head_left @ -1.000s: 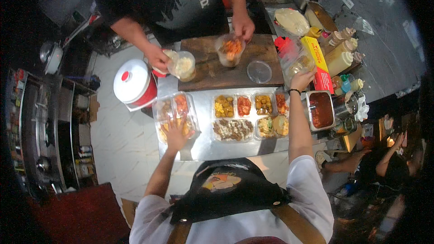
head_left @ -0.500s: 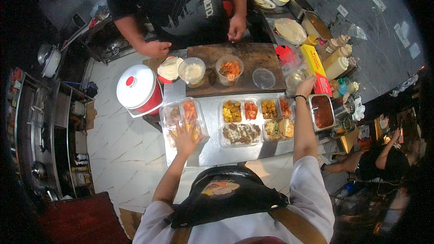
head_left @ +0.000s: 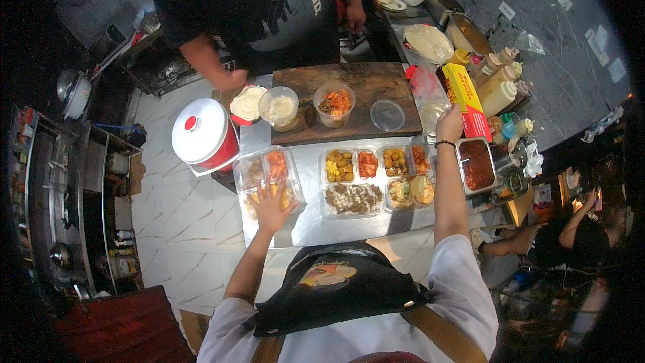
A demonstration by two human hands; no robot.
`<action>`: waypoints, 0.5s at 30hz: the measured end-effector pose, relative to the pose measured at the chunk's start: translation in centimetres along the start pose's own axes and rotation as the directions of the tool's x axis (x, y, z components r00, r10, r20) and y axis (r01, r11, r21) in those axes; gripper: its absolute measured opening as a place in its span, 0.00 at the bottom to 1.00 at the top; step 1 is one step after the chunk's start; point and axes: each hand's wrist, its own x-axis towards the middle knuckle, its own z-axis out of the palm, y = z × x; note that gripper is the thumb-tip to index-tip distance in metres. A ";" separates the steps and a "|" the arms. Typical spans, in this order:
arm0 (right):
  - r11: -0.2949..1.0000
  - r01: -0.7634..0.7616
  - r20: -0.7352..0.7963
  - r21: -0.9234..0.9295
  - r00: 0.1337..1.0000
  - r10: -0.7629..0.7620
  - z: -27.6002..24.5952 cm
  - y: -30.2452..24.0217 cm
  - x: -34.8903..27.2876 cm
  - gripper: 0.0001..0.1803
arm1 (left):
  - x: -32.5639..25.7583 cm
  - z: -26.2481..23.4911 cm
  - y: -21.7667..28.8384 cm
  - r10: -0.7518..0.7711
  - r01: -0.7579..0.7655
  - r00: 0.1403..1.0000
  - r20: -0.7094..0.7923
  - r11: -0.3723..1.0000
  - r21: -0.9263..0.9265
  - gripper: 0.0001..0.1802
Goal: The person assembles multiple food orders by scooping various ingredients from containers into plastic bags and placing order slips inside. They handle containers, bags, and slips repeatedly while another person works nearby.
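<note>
A clear lidded food tray [head_left: 269,178], long axis running up-frame, is pressed flat by the spread left hand [head_left: 271,203] at centre-left; the right hand [head_left: 449,123] is closed on a red-and-yellow box [head_left: 465,99] slanting upper right.

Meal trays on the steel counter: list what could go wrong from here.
1. The left hand presses the lidded tray lying at the steel counter edge; a shove could tip it off.
2. The right hand reaches among crowded sauce bottles and a red-yellow box; a knock could topple them, perhaps into the open trays.
</note>
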 end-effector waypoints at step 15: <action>0.738 -0.147 0.050 0.658 0.987 0.152 -11.1 6.3 7.1 0.07 | 0.8 -0.5 1.2 -0.002 -0.026 0.995 -0.097 0.959 -0.282 0.40</action>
